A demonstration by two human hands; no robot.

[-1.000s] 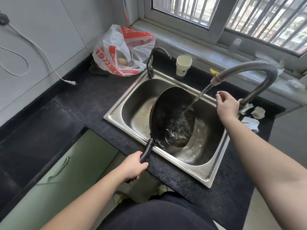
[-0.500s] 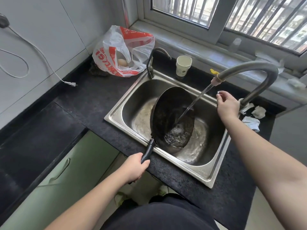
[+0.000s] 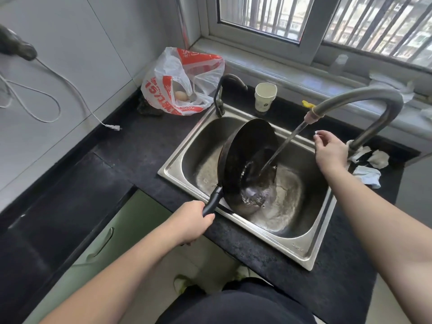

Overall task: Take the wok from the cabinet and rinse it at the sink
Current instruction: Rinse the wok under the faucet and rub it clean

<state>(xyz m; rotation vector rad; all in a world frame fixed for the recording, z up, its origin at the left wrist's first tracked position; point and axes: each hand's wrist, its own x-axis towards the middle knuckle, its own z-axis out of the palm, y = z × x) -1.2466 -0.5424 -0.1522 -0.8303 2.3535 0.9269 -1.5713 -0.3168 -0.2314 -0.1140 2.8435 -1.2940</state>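
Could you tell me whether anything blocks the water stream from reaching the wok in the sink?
Nothing visible does. The stream from the curved grey faucet lands directly inside the tilted black wok, held by the left hand; the right hand stays beside it.

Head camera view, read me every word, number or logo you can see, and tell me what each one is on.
"15": large white digits on the red band of the plastic bag, seen upside down; other characters beside them unreadable.
"3900+", roughly: small white print at the bag's lower edge, blurred.
Paper cup: small dark logo, too small to read.
Sink front rim: stamped brand mark, too small to read.
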